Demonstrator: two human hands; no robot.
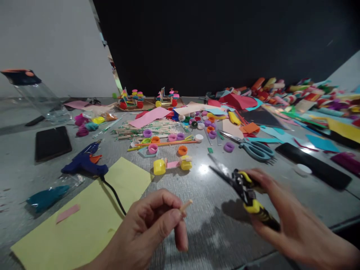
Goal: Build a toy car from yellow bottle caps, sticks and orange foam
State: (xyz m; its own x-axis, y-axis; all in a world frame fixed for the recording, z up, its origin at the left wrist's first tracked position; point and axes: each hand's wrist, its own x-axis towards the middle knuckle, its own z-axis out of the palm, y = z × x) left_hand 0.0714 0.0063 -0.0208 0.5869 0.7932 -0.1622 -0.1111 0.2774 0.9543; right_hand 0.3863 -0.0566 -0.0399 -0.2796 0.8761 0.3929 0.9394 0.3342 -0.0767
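My left hand (157, 221) is closed, pinching a short wooden stick (186, 205) between thumb and forefinger, its pale end sticking out to the right. In my right hand (292, 221) is a pair of cutters (249, 195) with yellow-and-black handles. Their long, partly blurred jaws are spread apart and point away to the upper left, clear of the stick. Beyond both hands, two yellow bottle caps (159, 167) stand on the table, joined by a small piece with a pink strip (173, 164).
At left, a blue glue gun (86, 159) rests by yellow paper (84, 221), with a phone (53, 143) and a bottle (39, 97) behind. Coloured caps, sticks (149, 129) and paper scraps spread across the back. Blue-handled scissors (257, 149) and a black bar (313, 165) lie right.
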